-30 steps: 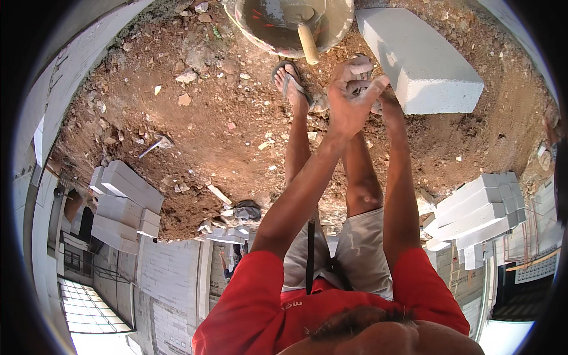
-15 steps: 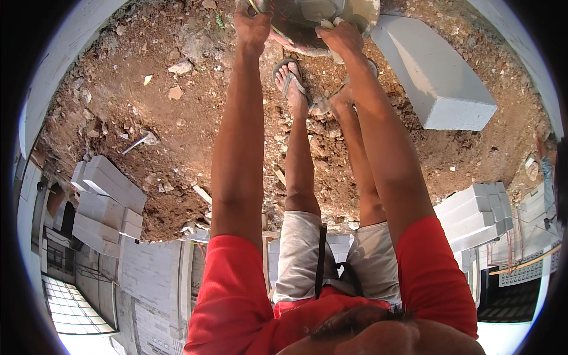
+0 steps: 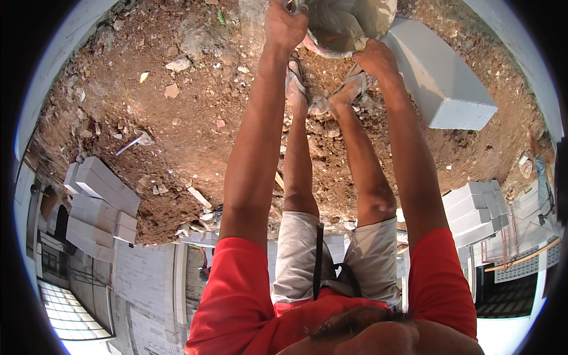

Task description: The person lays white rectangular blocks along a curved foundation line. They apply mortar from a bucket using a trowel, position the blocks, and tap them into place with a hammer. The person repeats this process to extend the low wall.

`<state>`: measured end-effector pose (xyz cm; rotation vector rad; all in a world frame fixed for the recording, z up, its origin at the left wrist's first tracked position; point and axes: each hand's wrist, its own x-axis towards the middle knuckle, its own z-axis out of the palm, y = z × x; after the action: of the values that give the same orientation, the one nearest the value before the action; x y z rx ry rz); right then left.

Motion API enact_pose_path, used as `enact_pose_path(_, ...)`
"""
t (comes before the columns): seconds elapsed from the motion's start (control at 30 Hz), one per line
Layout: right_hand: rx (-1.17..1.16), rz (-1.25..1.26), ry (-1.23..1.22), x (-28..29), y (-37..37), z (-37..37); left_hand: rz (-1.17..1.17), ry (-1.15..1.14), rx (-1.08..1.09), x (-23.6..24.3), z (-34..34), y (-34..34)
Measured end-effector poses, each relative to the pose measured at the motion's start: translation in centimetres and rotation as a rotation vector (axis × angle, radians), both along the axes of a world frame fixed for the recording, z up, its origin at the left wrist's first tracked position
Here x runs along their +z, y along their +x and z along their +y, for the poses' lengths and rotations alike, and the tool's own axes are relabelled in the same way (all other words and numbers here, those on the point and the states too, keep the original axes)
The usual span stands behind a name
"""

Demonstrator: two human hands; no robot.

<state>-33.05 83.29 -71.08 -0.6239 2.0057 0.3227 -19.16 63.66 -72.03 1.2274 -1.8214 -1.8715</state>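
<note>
At the top of the view is a round bucket (image 3: 327,52) holding wet grey mix, its far side cut off by the frame. My left hand (image 3: 286,26) is closed at its left edge, with a thin yellowish piece just showing by the fingers. On the near right rim, my right hand (image 3: 376,58) is closed, a pale, mix-smeared bit showing at its fingertips. Both arms reach straight out over my sandalled feet. Just right of the bucket lies a large pale grey block (image 3: 452,89), close to my right hand.
Stony reddish-brown soil (image 3: 195,124) surrounds my feet. Stacks of grey blocks stand on the left (image 3: 100,204) and the right (image 3: 476,210). A light-handled tool (image 3: 131,143) lies on the soil at left. At the far right edge, part of another person (image 3: 542,177) shows.
Both hands have shifted to the right, and the bucket has moved right with them. My left foot has turned and now sits closer beneath the bucket.
</note>
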Motion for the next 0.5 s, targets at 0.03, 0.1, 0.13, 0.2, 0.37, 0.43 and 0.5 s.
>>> enact_pose_path(0.03, 0.027, -0.034, -0.096, -0.9, 0.0, 1.1, 0.01, 0.046, 0.001, 0.3, -0.1, -0.3)
enact_pose_path(0.1, 0.086, -0.106, -0.296, -1.6, 0.2, 2.0, 0.033, 0.113, 0.02, 0.7, -0.1, -0.5)
enact_pose_path(0.13, -0.031, -0.121, -0.333, -1.2, 0.5, 1.9, 0.046, 0.135, 0.037, 0.8, 0.1, -0.3)
enact_pose_path(0.2, -0.29, -0.221, -0.376, -0.2, 1.0, 2.0, 0.07, 0.188, 0.053, 0.7, 0.0, -0.1)
enact_pose_path(0.37, -0.946, -0.669, -0.345, 1.4, 1.4, 3.3, -0.055, 0.253, 0.078, 0.0, -1.8, 0.5)
enact_pose_path(0.43, -1.078, -0.85, -0.337, 2.1, 1.4, 4.0, -0.133, 0.217, 0.189, -1.3, -2.4, 2.2)
enact_pose_path(0.5, -1.028, -0.625, -0.379, 2.5, 2.3, 3.9, -0.181, 0.268, 0.237, -1.9, -3.0, 3.3)
